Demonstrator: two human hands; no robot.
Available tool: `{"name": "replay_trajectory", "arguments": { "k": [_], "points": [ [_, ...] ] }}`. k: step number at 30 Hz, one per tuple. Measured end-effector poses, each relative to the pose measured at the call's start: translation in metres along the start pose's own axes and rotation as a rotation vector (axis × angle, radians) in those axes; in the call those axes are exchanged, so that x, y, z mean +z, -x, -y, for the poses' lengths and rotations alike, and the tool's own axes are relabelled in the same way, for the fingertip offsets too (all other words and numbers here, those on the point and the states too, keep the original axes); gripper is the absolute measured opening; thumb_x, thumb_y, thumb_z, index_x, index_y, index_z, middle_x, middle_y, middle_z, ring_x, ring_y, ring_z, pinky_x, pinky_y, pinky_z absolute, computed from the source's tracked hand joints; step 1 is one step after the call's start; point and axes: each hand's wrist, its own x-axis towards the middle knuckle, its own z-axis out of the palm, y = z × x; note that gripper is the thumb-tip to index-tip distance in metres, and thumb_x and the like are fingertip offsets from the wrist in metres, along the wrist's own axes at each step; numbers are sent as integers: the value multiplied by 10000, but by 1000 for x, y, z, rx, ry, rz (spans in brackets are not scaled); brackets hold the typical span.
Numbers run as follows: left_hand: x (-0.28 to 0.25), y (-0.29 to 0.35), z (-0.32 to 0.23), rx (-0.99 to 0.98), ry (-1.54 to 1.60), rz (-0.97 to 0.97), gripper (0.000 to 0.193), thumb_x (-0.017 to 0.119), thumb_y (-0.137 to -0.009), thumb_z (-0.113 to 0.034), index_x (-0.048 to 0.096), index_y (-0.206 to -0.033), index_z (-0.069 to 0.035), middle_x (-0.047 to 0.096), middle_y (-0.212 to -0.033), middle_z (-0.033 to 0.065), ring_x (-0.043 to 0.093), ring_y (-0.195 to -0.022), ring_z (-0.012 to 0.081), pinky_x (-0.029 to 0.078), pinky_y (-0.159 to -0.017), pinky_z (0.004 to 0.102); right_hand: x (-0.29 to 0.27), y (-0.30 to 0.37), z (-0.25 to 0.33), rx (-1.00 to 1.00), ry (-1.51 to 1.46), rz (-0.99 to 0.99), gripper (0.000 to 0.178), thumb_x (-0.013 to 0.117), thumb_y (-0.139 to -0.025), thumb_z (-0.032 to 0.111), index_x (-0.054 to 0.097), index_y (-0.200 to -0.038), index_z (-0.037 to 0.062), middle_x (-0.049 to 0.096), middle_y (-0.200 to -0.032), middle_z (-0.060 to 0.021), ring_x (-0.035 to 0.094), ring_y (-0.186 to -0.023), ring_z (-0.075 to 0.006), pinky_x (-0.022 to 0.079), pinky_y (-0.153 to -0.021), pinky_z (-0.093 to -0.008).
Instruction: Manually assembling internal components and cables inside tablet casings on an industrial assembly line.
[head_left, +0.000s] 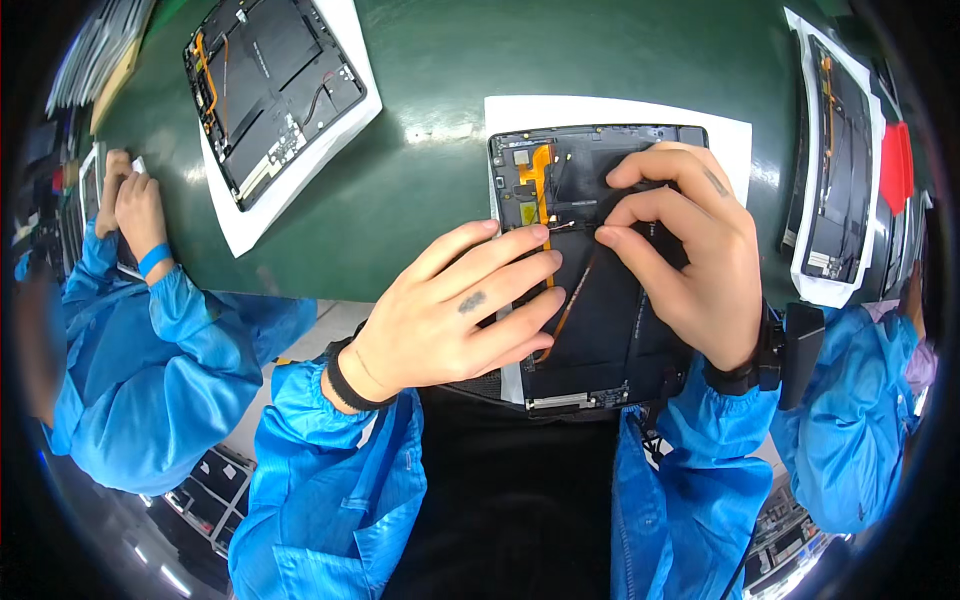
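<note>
Tablet shell (620, 320): on a white sheet (732, 145) at your table's (430, 60) near edge.
Left hand (455, 305): your fingers spread apart over the shell's left edge.
Right hand (690, 240): across its right edge, fingers curled toward thumb; whether you pinch anything, I cannot tell.

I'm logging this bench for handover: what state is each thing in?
Left hand: open, fingers slightly spread
Right hand: fingertips bunched, grip unclear
Near device: uncovered, parts exposed
Upper-left device: uncovered, parts exposed
Far-right device: uncovered, parts exposed
White sheet: spread beneath near device
</note>
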Motion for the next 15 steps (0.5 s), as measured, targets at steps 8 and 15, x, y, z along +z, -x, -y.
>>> {"name": "replay_trajectory", "arguments": {
  "k": [8, 15],
  "points": [
    [-2, -1, 1, -6, 14, -2, 372, 857, -806, -333, 794, -1121, -146, 729, -1257, 86, 656, -1286, 328, 507, -1087, 494, 2, -1, -3, 23, 14, -16, 151, 843, -751, 42, 725, -845, 47, 724, -1119, -64, 658, -1117, -315, 490, -955, -424],
    [-5, -20, -14, -217, 127, -157, 394, 907, -756, -247, 793, -1096, -84, 732, -1154, 71, 682, -1074, 300, 532, -932, 421, -13, -1, -3, 52, -142, 93, 145, 842, -762, 23, 733, -857, 22, 699, -1177, -108, 635, -1173, -325, 477, -1005, -421]
  ]
}}
